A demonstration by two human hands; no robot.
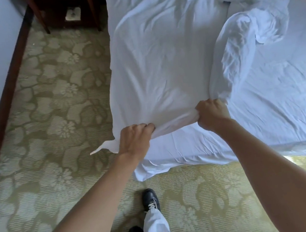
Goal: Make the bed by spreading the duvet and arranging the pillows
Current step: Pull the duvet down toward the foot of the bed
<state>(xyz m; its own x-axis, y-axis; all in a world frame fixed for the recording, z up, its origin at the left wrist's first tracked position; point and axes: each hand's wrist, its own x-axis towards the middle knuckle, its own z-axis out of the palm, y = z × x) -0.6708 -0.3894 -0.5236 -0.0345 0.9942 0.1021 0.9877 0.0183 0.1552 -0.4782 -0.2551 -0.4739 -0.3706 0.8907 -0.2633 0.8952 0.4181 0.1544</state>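
The duvet (159, 59) is seen lying lengthwise up the left half of the bed (294, 94), its long axis running from the hands at lower centre of the frame away toward the top. Its near short edge is gripped at two places: the left hand (133, 138) is clenched on the corner at centre left, where a tail of cloth hangs off the bed side, and the right hand (212, 114) is clenched on a bunched fold at centre right. The two hands are about equally near the edge.

To the right, part of the duvet is seen folded back and crumpled, with the sheet bared beyond it. The spreading is judged unfinished; a sideways draw toward the right of the frame is probably called for. No pillow can be told apart from the heap at upper right.
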